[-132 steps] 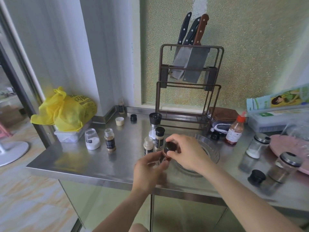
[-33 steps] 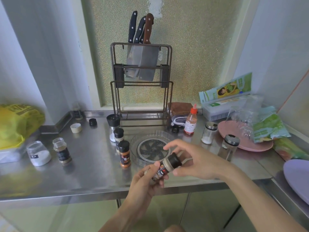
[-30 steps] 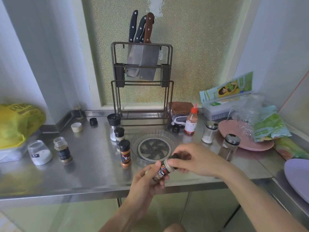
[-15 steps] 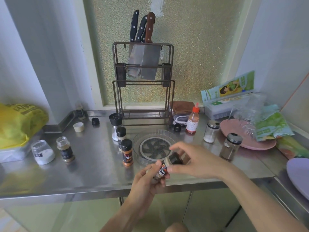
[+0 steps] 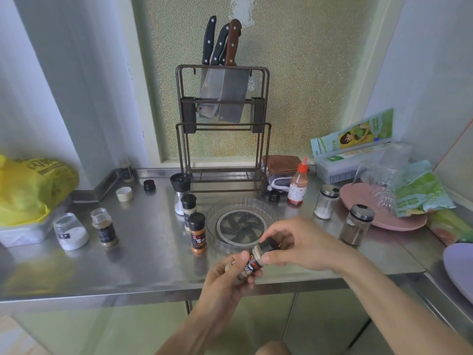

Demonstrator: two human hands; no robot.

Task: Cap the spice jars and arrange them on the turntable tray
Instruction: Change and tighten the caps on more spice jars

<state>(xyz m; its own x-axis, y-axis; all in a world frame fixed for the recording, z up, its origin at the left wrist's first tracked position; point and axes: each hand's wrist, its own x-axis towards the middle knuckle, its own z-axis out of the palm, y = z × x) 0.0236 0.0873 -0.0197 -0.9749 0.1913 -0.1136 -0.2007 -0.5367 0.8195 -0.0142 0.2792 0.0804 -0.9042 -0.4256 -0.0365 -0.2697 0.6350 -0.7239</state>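
My left hand (image 5: 225, 278) holds a small spice jar (image 5: 249, 266) tilted above the counter's front edge. My right hand (image 5: 299, 244) grips the jar's black cap (image 5: 266, 245). The clear turntable tray (image 5: 266, 210) sits just behind, with nothing on it. To its left stand a capped orange spice jar (image 5: 197, 233), a second capped jar (image 5: 189, 208) and a black-topped grinder (image 5: 180, 190). Farther left are an uncapped dark spice jar (image 5: 104, 227) and an uncapped jar of white powder (image 5: 70, 231). Loose caps lie at the back: one cream (image 5: 124, 193), two black (image 5: 149, 185) (image 5: 273, 196).
A knife rack (image 5: 222, 124) stands at the back centre. On the right are a red-capped sauce bottle (image 5: 297, 185), two metal-lidded shakers (image 5: 326, 201) (image 5: 357, 224), a pink plate (image 5: 389, 221) under plastic bags and a purple plate (image 5: 460, 267). A yellow bag (image 5: 28, 185) lies at the far left.
The orange jar I held several seconds ago now stands left of the tray. Within the last second my right hand has kept turning the black cap on a second jar held in my left.
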